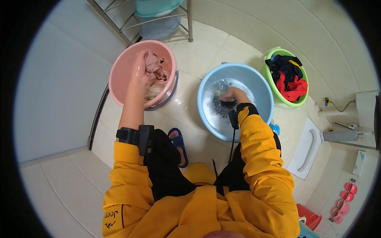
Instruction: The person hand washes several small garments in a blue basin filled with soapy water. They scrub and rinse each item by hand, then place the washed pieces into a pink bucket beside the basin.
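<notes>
— Where's your left hand?

— My left hand (139,70) is out over the pink bucket (119,75) at my far left, fingers curled down onto the heap of pale pink clothes (155,71) inside. It touches the top of the heap, but I can't tell whether it has actually closed on a piece.

— And what's between the two tubs?

— Bare tiled floor (190,51), and nearer me my foot in a blue slipper (178,144). The bucket and the blue basin (258,85) stand near each other but don't touch.

— The right hand?

— My right hand (233,95) is down in the blue basin, in the soapy water (216,105), closed around a dark piece of cloth (228,104). That cloth sits just under the hand, near the middle of the basin.

— So which hand is nearer what?

— The pink clothes lie to the left and a bit ahead, right under the left hand; the dark cloth is already in the right. The two hands are well apart, one tub each.

— Anything further right?

— A green basin (303,97) with black and red clothes (291,79), just beyond the blue one.
</notes>
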A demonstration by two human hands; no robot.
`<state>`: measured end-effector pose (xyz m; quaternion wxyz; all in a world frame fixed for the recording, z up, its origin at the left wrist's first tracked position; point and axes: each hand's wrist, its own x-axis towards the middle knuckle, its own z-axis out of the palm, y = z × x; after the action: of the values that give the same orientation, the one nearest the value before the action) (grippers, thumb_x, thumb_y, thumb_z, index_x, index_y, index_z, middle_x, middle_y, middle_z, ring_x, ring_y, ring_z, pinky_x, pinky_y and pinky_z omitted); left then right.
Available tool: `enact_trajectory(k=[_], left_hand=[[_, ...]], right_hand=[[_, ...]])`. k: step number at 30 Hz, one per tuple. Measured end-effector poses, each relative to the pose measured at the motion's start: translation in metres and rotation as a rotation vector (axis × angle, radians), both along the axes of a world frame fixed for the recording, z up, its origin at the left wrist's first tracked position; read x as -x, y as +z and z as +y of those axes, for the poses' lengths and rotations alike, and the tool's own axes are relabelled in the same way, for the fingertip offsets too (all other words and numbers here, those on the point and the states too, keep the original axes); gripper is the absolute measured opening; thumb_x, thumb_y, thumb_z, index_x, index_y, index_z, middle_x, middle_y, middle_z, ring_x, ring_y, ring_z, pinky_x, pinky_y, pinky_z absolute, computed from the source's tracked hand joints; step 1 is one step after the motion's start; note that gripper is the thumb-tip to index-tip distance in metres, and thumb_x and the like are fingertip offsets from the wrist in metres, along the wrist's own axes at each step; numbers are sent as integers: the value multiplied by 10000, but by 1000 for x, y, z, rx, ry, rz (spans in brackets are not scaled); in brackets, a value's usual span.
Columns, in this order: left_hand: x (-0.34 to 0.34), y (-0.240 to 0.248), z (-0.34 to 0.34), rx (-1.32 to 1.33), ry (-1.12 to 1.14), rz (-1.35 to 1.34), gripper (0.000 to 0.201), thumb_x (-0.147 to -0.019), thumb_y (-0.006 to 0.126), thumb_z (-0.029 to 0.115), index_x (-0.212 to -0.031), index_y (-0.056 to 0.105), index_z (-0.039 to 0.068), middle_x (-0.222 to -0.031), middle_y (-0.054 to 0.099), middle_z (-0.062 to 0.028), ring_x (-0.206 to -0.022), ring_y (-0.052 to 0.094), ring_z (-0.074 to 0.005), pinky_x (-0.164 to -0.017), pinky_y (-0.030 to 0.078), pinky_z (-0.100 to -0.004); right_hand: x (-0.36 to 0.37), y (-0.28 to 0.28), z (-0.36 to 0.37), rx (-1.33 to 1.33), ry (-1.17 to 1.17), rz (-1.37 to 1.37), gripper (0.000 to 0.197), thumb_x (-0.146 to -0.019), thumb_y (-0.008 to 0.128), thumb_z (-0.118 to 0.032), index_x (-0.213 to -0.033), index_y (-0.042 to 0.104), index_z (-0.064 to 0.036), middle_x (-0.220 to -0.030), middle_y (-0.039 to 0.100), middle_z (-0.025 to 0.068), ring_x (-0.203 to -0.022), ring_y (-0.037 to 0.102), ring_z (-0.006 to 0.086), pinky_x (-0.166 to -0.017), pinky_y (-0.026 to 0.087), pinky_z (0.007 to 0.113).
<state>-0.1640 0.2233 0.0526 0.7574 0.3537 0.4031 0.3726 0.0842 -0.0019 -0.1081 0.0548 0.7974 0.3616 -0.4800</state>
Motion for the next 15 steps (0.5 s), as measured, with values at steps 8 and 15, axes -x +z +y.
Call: enact_trajectory(k=[8,15], left_hand=[[-42,43,-46,41,-281,-189,232,-775,519,288,-813,545,61,-763,579,-61,-660,574,-159,-589,484,-262],[-71,48,-98,-29,-653,-300,251,-775,445,216,-695,524,-8,-600,530,-44,-478,501,-108,-353,338,-181]], right_hand=[[-8,113,-24,-194,18,-120,420,-602,595,-351,-840,610,-6,-738,564,99,-640,526,193,-537,443,296],[-7,200,-80,-675,-232,-118,353,-604,573,-313,-754,622,2,-675,609,104,-631,569,228,-623,450,309]])
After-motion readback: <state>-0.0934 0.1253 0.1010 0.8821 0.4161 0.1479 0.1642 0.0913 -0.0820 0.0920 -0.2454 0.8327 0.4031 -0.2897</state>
